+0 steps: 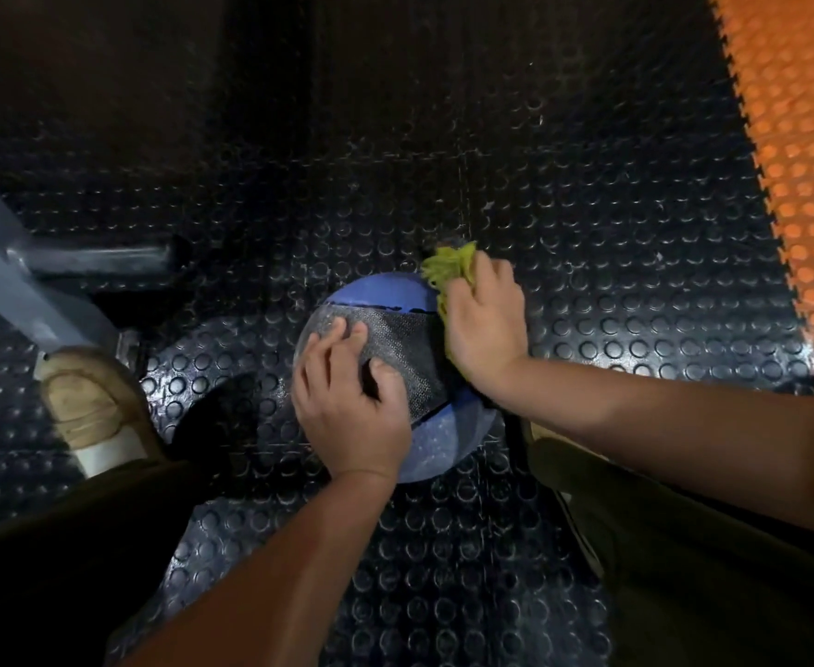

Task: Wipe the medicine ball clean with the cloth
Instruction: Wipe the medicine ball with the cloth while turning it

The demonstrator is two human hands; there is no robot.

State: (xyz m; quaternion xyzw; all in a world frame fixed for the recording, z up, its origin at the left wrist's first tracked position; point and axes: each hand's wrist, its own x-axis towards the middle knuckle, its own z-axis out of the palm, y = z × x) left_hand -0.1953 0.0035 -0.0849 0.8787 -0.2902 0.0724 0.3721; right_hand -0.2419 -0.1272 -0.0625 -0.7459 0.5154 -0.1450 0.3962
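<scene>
The medicine ball point(402, 339) sits on the studded black floor point(588, 223) between the person's legs, blue with a grey textured panel across its top. Being round, it has no long axis to line up with. What matters is which part of its surface each hand covers.

The right hand point(484, 324) is against the ball's far-right shoulder, fingers clenched round the yellow-green cloth point(448, 267). A bunch of cloth sticks out past the fingertips on the far side, and more shows under the palm where it meets the ball. From this hand the rest of the ball lies to the left and near, so the grey panel and the blue band at the far edge are within one sweep.

The left hand point(349, 406) lies on the near-left of the crown, palm down and fingers spread across the grey panel, holding nothing — it looks to be steadying the ball. It covers part of the surface that needs wiping, so a stroke to the left would meet those fingers about halfway across the panel.

My guess is that the wiping is under way rather than nearly done. The underside cannot be seen, and reaching it would probably mean rolling the ball — a job for the left hand.

A tan shoe point(87, 402) and a grey metal frame point(25, 291) lie to the left, well apart from the ball, and an orange mat point(799, 185) lies far right.
</scene>
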